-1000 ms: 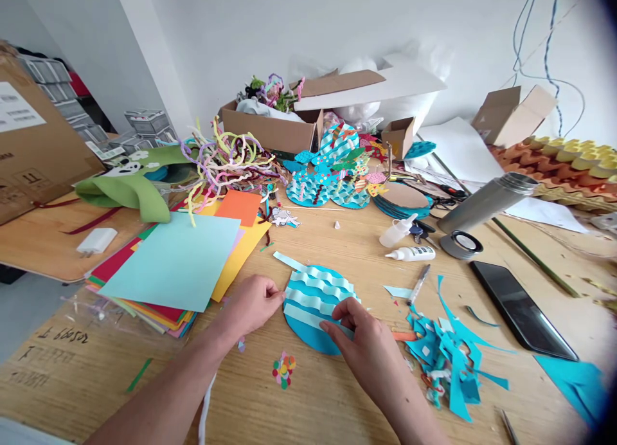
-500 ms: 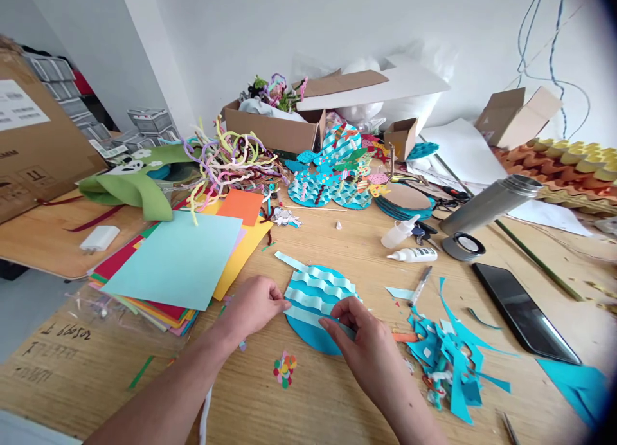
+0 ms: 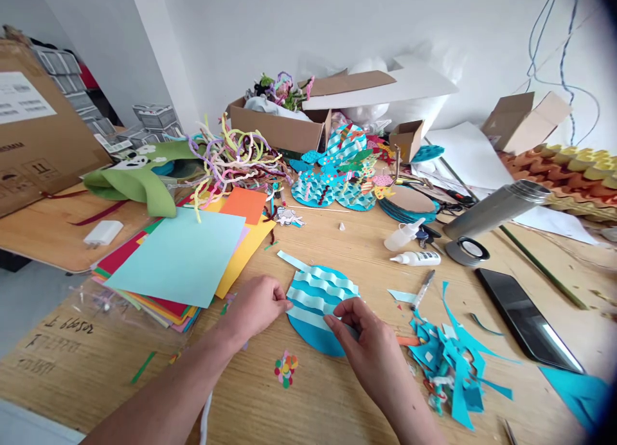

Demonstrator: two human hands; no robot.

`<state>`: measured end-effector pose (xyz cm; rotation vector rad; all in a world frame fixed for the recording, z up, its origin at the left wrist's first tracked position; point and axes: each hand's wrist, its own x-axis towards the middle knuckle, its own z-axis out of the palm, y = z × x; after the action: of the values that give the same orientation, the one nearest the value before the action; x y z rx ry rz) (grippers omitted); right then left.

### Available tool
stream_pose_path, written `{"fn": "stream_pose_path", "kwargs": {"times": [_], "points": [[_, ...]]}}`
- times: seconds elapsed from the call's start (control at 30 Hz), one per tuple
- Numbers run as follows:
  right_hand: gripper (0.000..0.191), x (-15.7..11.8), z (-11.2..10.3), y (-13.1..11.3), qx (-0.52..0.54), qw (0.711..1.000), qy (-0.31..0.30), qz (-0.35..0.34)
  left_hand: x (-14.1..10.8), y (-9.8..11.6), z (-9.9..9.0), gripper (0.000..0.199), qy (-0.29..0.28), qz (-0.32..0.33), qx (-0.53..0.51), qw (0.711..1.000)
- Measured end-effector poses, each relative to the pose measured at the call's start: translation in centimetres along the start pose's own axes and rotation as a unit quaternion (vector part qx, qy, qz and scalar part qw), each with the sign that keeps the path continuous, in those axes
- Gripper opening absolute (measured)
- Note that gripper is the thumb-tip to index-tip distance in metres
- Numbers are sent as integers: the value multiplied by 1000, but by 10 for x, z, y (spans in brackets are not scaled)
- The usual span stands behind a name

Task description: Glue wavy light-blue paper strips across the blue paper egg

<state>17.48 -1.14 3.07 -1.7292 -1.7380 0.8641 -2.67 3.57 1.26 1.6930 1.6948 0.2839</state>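
A round blue disc (image 3: 313,337) lies on the table, with wavy light-blue paper strips (image 3: 313,298) across it. One strip end (image 3: 292,261) sticks out past the disc's upper left edge. Across the lower part runs a flatter pale strip (image 3: 308,318). At its left end my left hand (image 3: 263,307) pinches with thumb and forefinger at the disc's edge. My right hand (image 3: 364,336) has its thumb and fingers closed on the strip's right part, over the disc's right side, and hides that end.
Coloured paper sheets (image 3: 178,255) are stacked at left. Paper dots (image 3: 286,369) lie below the disc. Blue scraps (image 3: 457,361), a phone (image 3: 527,316), a glue bottle (image 3: 417,258) and a steel flask (image 3: 491,210) are at right. Decorated blue discs (image 3: 332,181) stand behind.
The view has shifted slightly, so the scene sits a little further right. Both hands keep nearly the same places at the strip and disc.
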Motion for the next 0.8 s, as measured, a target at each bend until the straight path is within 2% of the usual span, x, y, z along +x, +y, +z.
{"fn": "stream_pose_path", "kwargs": {"times": [0.17,0.3,0.37,0.5,0.57,0.67,0.8], "points": [[27,1,0,1,-10,1000,-7,-2,1,-3,2,17,-2,3,-2,1000],[27,0,1,3,-18,1000,-17,9,3,-6,-3,29,-56,-17,-27,998],[27,0,2,5,-23,1000,-19,8,2,-5,-8,34,-54,-2,-35,998],[25,0,4,5,-24,999,-22,11,-7,2,-19,15,36,72,-51,995],[24,0,4,5,-25,999,-23,11,-15,6,-22,14,68,118,-42,990],[24,0,5,4,-27,999,-25,7,-29,7,-25,26,90,199,9,976],[23,-1,4,2,-34,999,-21,-2,-39,2,-24,39,55,288,75,953]]}}
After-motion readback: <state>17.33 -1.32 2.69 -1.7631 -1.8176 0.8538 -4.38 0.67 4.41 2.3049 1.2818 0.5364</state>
